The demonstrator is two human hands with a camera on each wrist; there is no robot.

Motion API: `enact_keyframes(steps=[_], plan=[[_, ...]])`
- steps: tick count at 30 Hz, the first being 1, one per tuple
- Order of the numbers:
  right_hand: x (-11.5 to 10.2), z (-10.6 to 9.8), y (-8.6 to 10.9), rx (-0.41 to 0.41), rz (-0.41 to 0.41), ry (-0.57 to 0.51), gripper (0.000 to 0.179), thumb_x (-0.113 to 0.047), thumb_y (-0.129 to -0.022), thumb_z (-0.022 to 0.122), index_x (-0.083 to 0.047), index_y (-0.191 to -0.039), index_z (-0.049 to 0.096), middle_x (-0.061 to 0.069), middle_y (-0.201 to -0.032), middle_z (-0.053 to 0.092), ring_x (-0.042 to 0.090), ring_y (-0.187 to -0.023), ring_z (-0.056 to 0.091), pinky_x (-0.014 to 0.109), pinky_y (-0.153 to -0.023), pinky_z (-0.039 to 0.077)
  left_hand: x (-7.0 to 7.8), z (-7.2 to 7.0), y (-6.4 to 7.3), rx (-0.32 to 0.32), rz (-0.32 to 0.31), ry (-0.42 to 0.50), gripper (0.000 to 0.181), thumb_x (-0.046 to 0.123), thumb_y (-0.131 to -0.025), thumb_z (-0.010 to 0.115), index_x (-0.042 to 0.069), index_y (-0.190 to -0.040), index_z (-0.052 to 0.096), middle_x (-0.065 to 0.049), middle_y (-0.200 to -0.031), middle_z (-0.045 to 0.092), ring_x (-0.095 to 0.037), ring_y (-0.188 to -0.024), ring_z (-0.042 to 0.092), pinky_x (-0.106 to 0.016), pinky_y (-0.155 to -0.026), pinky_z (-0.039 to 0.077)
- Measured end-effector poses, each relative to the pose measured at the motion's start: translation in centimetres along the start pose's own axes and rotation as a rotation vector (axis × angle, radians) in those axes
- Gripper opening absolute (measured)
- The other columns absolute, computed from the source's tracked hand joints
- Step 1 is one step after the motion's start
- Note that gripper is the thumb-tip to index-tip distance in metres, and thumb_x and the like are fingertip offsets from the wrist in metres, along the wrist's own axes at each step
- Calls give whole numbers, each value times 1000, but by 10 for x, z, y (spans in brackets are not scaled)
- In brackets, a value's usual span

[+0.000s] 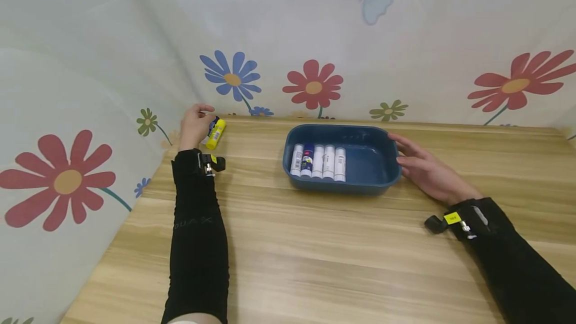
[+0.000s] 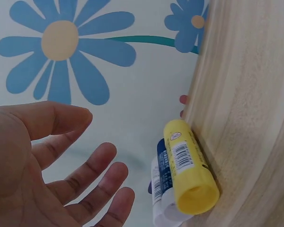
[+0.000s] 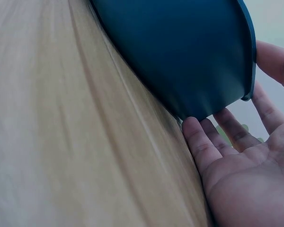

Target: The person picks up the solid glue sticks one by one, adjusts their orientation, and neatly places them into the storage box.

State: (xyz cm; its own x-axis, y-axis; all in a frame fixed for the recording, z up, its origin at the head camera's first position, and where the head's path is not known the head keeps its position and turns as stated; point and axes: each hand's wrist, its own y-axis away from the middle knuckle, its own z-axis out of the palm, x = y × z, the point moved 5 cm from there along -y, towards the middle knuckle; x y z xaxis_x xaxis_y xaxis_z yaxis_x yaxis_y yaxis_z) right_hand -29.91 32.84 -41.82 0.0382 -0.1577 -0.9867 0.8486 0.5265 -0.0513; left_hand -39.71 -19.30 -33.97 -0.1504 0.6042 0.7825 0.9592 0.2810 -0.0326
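Note:
My left hand [image 1: 194,126] hovers beside a small group of glue sticks at the table's far left, its fingers loosely bent and holding nothing. In the left wrist view the group is a yellow glue stick [image 2: 189,170], a dark blue one [image 2: 165,165] and a white one [image 2: 156,189], lying side by side. Blue flowers fill the backdrop behind them. My right hand [image 1: 425,169] rests against the right end of a dark blue plastic bin [image 1: 342,187], with extended fingers touching its outer wall and rim. Inside the bin's left half, several white glue sticks [image 1: 329,160] and one blue-topped glue stick [image 1: 307,160] stand in a row.
The wooden table [image 1: 315,254] ends at the back and left against a pale cloth [image 1: 270,24] printed with flowers. The bin's right half shows bare floor.

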Motion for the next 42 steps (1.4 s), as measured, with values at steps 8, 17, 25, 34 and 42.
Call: enact_keyframes(steps=[8,17,25,34,42], plan=[[-1,0,1,4,6,4,60,-5,-104,37,-21,-158,16,8,-165,-1,6,-138,36,18,-102,41,-7,9,-2,47,51,-102,33,17,-99,49,6,-129,58,-20,-127,57,-33,-111,54,-44,-94,44],[0,-2,0,5,6,-9,59,-4,-105,35,-21,-158,16,7,-164,0,5,-136,38,18,-101,41,-7,18,0,4,31,-81,37,15,-97,46,7,-131,56,-18,-116,58,-26,-91,57,-30,-73,46],[0,-3,0,5,12,-18,60,-3,-105,35,-21,-158,16,8,-163,1,6,-135,40,18,-99,43,-7,19,-2,0,37,-123,37,16,-98,47,6,-132,56,-18,-114,59,-27,-90,59,-31,-74,46],[0,-3,0,2,4,-16,59,-3,-105,34,-20,-158,16,8,-164,0,6,-135,39,18,-99,43,-9,22,-5,-27,50,-180,38,16,-97,47,5,-132,56,-20,-127,58,-32,-110,54,-45,-98,43],[0,-3,0,-12,-3,-25,60,-2,-105,34,-20,-158,16,8,-164,-3,4,-135,39,17,-100,43,-8,23,-4,-28,47,-194,38,16,-97,48,5,-132,57,-20,-130,57,-32,-113,51,-46,-102,41]])
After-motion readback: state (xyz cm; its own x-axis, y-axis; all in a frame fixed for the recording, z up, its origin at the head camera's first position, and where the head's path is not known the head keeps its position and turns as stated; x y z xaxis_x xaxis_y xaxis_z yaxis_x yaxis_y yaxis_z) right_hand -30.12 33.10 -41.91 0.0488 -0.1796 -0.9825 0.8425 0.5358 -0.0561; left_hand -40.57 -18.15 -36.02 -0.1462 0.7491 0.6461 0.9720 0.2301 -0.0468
